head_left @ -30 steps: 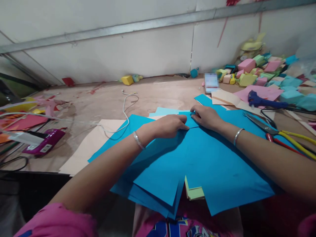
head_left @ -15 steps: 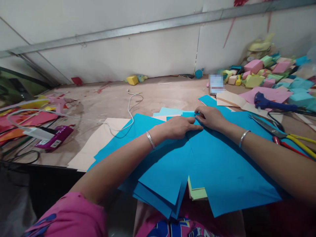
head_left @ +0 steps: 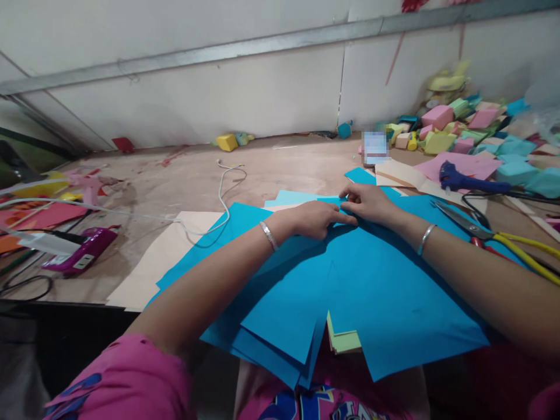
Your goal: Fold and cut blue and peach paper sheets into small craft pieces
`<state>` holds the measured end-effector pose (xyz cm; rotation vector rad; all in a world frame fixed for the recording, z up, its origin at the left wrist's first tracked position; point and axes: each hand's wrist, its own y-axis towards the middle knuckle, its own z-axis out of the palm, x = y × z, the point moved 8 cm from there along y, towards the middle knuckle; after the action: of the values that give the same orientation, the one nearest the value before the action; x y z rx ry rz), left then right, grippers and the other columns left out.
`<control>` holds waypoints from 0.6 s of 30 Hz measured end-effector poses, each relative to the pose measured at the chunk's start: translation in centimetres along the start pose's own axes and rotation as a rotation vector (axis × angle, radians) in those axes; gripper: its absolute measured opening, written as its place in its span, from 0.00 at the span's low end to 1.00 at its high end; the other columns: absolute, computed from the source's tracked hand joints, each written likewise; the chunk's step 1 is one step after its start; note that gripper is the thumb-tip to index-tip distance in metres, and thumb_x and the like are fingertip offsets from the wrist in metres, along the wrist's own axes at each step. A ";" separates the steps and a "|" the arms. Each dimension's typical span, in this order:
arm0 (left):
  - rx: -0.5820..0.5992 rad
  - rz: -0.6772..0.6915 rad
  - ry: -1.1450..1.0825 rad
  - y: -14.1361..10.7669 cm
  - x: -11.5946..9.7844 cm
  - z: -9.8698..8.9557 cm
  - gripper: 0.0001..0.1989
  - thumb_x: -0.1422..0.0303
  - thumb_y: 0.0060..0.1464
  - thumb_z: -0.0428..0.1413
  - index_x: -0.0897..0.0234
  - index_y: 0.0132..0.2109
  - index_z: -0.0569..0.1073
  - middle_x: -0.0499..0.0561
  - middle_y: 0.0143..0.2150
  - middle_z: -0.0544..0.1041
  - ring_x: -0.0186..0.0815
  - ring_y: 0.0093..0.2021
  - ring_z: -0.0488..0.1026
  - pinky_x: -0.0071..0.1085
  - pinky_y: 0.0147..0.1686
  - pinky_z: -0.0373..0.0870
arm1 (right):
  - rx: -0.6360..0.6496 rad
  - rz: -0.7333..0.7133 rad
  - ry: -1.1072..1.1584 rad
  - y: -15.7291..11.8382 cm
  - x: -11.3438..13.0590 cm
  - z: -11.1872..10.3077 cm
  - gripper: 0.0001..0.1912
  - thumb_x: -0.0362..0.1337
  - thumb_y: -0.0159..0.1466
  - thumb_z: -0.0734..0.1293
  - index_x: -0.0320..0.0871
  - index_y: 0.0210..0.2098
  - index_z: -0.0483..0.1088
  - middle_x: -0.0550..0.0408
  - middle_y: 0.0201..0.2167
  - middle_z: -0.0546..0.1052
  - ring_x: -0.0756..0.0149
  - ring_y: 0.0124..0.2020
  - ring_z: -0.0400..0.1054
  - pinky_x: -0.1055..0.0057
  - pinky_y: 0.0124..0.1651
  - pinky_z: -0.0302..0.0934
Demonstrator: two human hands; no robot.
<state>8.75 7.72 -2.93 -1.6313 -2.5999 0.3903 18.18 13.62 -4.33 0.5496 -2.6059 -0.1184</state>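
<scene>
Two hands meet over layered blue paper

The left hand [head_left: 315, 221] stretches its index finger along the blue sheets [head_left: 406, 291], its other fingers curled; the finger seems laid there to keep the paper flat. The right hand [head_left: 370, 204] bends over the sheets' far part, just beside that fingertip, probably steadying them too. Whether either grip is clamped on paper cannot be told: the fingertips are partly hidden.

The blue sheets lie on the tabletop [head_left: 149, 181] and reach past its near edge over the person's lap, perhaps to bring the work close. A notch in their near edge bares pale green sheets [head_left: 347, 343]. Scissors [head_left: 476, 231] rest on the blue paper by the right forearm, handles rightward, presumably for easy reach; a blue glue gun [head_left: 475, 179] lies beyond.

No brand can be read. A small pale rectangle [head_left: 375, 147] is pixelated, and the bold lettering on the pink clothing [head_left: 315, 405] is cut off
</scene>
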 end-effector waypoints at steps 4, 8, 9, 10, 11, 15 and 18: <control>-0.042 -0.021 0.003 -0.4 0.3 0.8 0.35 0.79 0.53 0.49 0.52 0.67 0.63 0.55 0.45 0.71 0.40 0.37 0.69 0.33 0.32 0.59 | -0.023 0.002 -0.120 -0.2 0.4 0.6 0.15 0.38 0.66 0.61 0.40 0.49 0.71 0.47 0.42 0.79 0.58 0.43 0.72 0.68 0.38 0.60; -0.153 -0.043 0.047 -1.6 0.3 1.6 0.32 0.76 0.58 0.47 0.53 0.68 0.61 0.56 0.46 0.70 0.39 0.36 0.67 0.34 0.33 0.60 | -0.024 -0.009 -0.234 -0.4 1.0 1.3 0.17 0.38 0.68 0.59 0.40 0.54 0.69 0.42 0.54 0.74 0.51 0.53 0.68 0.65 0.41 0.61; -0.181 -0.044 0.058 -2.0 0.2 1.8 0.30 0.76 0.60 0.45 0.54 0.68 0.61 0.57 0.47 0.70 0.39 0.37 0.68 0.34 0.34 0.60 | -0.019 -0.014 -0.256 -0.5 1.2 1.4 0.17 0.37 0.68 0.59 0.40 0.54 0.68 0.42 0.54 0.74 0.50 0.54 0.68 0.64 0.41 0.61; -0.203 -0.046 0.070 -2.4 0.1 1.9 0.28 0.76 0.62 0.44 0.56 0.68 0.62 0.57 0.47 0.70 0.39 0.38 0.68 0.33 0.34 0.60 | -0.014 -0.020 -0.276 -0.5 1.4 1.5 0.17 0.37 0.68 0.59 0.40 0.54 0.68 0.42 0.54 0.73 0.50 0.54 0.68 0.64 0.41 0.62; -0.219 -0.051 0.081 -2.8 -0.1 1.9 0.27 0.75 0.63 0.43 0.58 0.67 0.62 0.58 0.47 0.70 0.40 0.39 0.68 0.33 0.35 0.60 | -0.009 -0.026 -0.294 -0.6 1.6 1.5 0.17 0.37 0.69 0.58 0.40 0.54 0.68 0.41 0.54 0.73 0.50 0.54 0.68 0.63 0.42 0.62; -0.198 -0.122 0.139 -4.9 -0.9 2.2 0.21 0.72 0.67 0.40 0.67 0.63 0.65 0.59 0.44 0.72 0.40 0.38 0.67 0.33 0.33 0.58 | 0.003 -0.047 -0.344 -0.7 1.9 1.5 0.16 0.36 0.70 0.57 0.39 0.53 0.69 0.40 0.54 0.73 0.49 0.53 0.68 0.63 0.41 0.63; -0.153 -0.230 0.167 -7.1 -1.0 2.3 0.19 0.70 0.68 0.38 0.68 0.56 0.70 0.58 0.42 0.73 0.40 0.36 0.67 0.34 0.27 0.54 | 0.001 -0.057 -0.360 -0.7 1.8 1.7 0.16 0.37 0.70 0.57 0.40 0.53 0.69 0.41 0.53 0.74 0.50 0.52 0.69 0.63 0.40 0.64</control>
<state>2.56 3.52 -3.35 -1.3157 -2.7034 0.0419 16.16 12.23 -5.13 0.6544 -2.9377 -0.2554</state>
